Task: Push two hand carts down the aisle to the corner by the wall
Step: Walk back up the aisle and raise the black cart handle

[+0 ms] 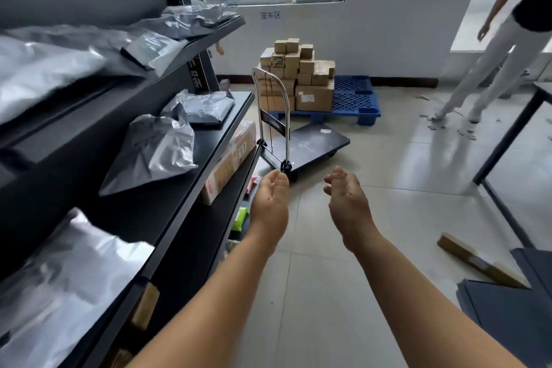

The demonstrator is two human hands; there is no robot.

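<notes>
A flat black hand cart with an upright chrome handle stands at twelve o'clock; left hand and right hand reach out, each grip spread, empty.

Two bare forearms enter from the 6 o'clock edge, with no sleeves, watch, bands or gloves on them. The left hand and the right hand carry no rings; fingernails look short and unpainted.
</notes>
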